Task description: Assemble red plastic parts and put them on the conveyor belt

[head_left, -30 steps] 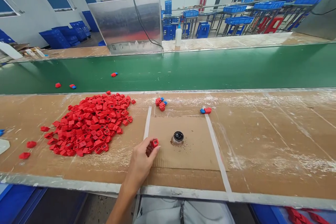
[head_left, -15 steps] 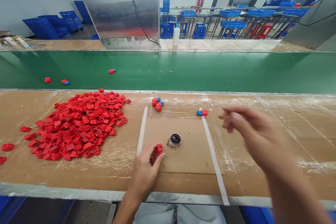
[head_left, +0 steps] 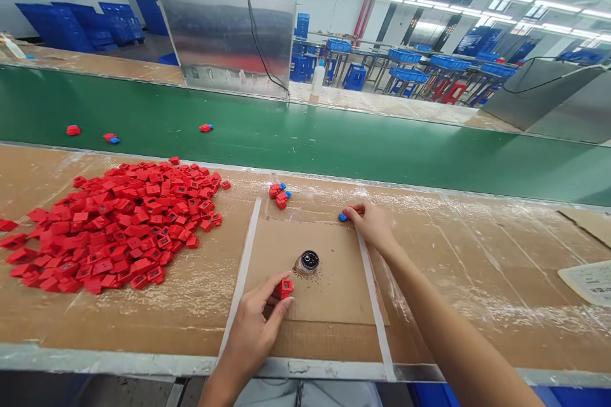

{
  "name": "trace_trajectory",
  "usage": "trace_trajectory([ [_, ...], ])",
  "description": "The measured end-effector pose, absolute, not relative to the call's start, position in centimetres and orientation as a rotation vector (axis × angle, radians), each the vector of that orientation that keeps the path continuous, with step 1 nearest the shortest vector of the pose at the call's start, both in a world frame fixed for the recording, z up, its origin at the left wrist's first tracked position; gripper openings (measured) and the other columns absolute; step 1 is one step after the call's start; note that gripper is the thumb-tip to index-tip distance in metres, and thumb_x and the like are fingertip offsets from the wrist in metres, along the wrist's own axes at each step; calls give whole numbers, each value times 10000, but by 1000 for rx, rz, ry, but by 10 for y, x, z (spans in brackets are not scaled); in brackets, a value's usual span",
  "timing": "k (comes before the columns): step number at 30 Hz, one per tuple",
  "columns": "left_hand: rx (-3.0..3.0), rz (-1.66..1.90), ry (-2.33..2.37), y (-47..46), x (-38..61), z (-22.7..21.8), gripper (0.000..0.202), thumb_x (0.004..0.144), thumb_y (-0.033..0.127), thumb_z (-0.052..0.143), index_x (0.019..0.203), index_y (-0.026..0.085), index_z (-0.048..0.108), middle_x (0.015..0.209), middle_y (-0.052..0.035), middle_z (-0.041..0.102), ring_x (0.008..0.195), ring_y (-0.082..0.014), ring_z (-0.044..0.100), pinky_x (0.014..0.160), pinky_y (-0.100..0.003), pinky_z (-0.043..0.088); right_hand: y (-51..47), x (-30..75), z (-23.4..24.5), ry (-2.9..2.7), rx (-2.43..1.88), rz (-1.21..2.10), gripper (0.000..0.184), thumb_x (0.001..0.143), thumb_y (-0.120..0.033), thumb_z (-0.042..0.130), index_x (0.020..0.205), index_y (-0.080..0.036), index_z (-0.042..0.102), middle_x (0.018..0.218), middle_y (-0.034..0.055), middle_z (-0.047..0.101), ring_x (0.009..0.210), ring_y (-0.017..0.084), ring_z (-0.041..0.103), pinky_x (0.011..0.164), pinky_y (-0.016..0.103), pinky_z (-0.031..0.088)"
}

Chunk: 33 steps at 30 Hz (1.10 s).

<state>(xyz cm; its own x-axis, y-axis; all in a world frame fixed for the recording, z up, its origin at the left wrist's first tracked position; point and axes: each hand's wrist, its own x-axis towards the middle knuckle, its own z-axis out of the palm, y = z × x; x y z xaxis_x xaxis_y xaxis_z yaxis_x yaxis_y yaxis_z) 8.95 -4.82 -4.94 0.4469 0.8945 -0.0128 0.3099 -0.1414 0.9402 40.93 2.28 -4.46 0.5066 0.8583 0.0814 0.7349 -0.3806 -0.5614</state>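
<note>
Left hand: The left hand (head_left: 252, 327) is holding one red block (head_left: 286, 288) between thumb and fingertips, and the block's square opening is showing.
Right hand: The right hand (head_left: 375, 227) is touching the red end of a red-and-blue piece (head_left: 343, 217) with fingertips drawn close together; whether they are gripping it, I cannot tell. The blue end is pointing out to that hand's left.
Small jar: Just beyond the left hand and to its right, a round jar (head_left: 310, 260) is standing upright, showing something black inside, with dark crumbs lying around it.
Work sheet: Under the jar, between the two hands, a cardboard sheet (head_left: 344, 299) is lying flat, with white tape (head_left: 242, 270) running along its sides.
Red pile: To the left of the left hand, a large pile of red blocks (head_left: 124, 222) is spreading over the brown tabletop (head_left: 200, 324).
Small cluster: Left of the right hand, well beyond the left, a few red-and-blue pieces (head_left: 280, 196) are lying together.
Green surface: Beyond both hands, a green surface (head_left: 382, 156) is stretching across, carrying three small pieces on its left part.
</note>
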Motion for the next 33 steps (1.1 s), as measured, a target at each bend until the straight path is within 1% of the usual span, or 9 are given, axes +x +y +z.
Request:
trace_trajectory([
  [4, 1677, 723, 1047, -50, 90, -47, 260, 925, 344, 587, 1157, 254, 660, 880, -7, 676, 763, -165, 614, 703, -255, 489, 32, 394, -38, -1401, -2110, 359, 91, 890, -274, 592, 868, -187, 609, 873, 70, 716, 837, 231, 655, 729, 341, 463],
  [6, 1684, 723, 1034, -51, 90, -46, 232, 916, 322, 596, 1123, 245, 665, 857, -4, 665, 734, -162, 593, 677, -252, 471, 34, 385, -36, -1454, -2053, 383, 57, 871, -245, 603, 876, -188, 607, 861, 60, 712, 807, 218, 655, 720, 333, 476],
  [8, 1684, 723, 1013, -51, 90, -46, 222, 915, 317, 599, 1112, 236, 663, 865, -10, 666, 739, -166, 592, 685, -256, 464, 35, 376, -35, -1517, -1991, 392, 67, 842, -221, 616, 899, -187, 618, 890, 66, 704, 812, 214, 653, 731, 332, 489],
  [12, 1683, 710, 975, -51, 90, -46, 203, 928, 359, 596, 1075, 233, 655, 866, -8, 654, 753, -167, 586, 695, -256, 446, 35, 366, -35, -1664, -1877, 389, 119, 810, -196, 618, 922, -194, 657, 941, 75, 697, 847, 228, 647, 780, 360, 489],
  [16, 1693, 691, 978, -52, 89, -45, 138, 932, 339, 588, 971, 216, 638, 802, 7, 608, 714, -151, 547, 665, -246, 411, 24, 365, -27, -1712, -1796, 388, 143, 852, -217, 566, 960, -208, 658, 932, 62, 718, 836, 233, 650, 777, 378, 491],
  [20, 1593, 666, 929, -53, 87, -44, 146, 920, 330, 599, 989, 207, 639, 810, 5, 603, 732, -149, 544, 667, -239, 406, -12, 361, -5, -1720, -1692, 415, 213, 902, -312, 576, 1079, -206, 631, 991, 63, 717, 855, 212, 651, 798, 368, 515],
  [23, 1507, 614, 858, -54, 86, -43, 148, 899, 319, 625, 984, 201, 651, 831, 4, 609, 749, -144, 546, 678, -235, 406, -48, 352, 11, -1837, -1584, 432, 204, 935, -360, 600, 1083, -225, 638, 988, 51, 706, 864, 203, 645, 804, 362, 519],
  [29, 1455, 572, 850, -56, 85, -43, 173, 873, 304, 642, 993, 183, 668, 794, 6, 603, 717, -136, 525, 638, -229, 380, -80, 331, 11, -2040, -1502, 302, 165, 993, -274, 540, 1124, -220, 626, 1030, 72, 660, 915, 200, 643, 764, 335, 529],
  [33, 1474, 586, 857, -56, 86, -41, 199, 866, 294, 649, 1024, 178, 684, 763, 16, 591, 695, -126, 501, 617, -219, 364, -79, 323, 5, -2064, -1495, 182, 166, 1003, -282, 531, 1122, -203, 615, 1008, 79, 657, 874, 202, 651, 723, 326, 532],
])
